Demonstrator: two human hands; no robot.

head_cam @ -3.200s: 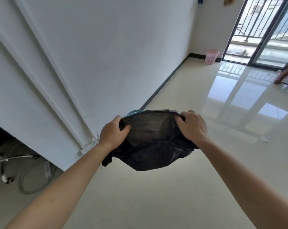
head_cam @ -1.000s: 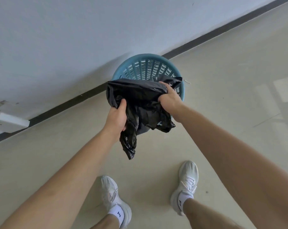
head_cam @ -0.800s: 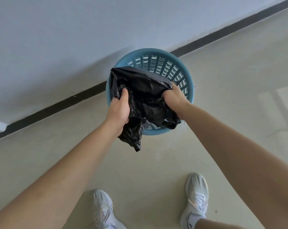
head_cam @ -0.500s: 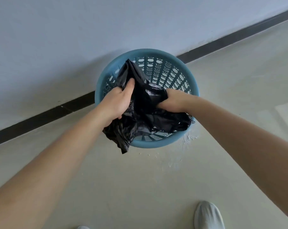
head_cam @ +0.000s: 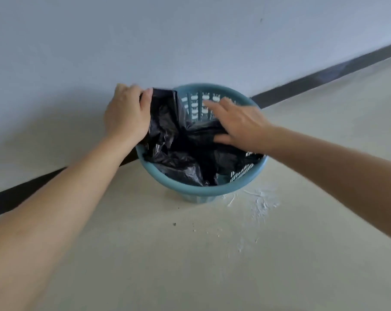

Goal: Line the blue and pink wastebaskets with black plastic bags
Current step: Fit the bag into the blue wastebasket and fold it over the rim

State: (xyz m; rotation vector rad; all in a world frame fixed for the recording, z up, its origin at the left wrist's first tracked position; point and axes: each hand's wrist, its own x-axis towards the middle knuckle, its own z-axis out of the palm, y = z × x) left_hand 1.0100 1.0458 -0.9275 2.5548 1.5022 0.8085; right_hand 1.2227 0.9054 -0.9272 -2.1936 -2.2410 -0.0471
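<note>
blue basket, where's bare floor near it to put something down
Free: the pale floor in front of the blue basket, between both forearms, apart from white powder smears at its right. Crowded: the basket mouth, filled by the black bag, left hand and right hand.

Two bare forearms come in from the lower corners, one from the left and one from the right. No sleeve shows on either; both are uncovered from the frame edge down to the wrist. The left hand (head_cam: 126, 114) is seen from its back, knuckles rounded, with the thumb on its right edge. The right hand (head_cam: 240, 124) is also seen from its back; its fingers (head_cam: 214, 106) are smeared by blur, so their outlines are soft. Neither wrist carries a watch, band or ring that can be made out. Both forearms look smooth and unmarked, and widen strongly toward the camera.
</note>
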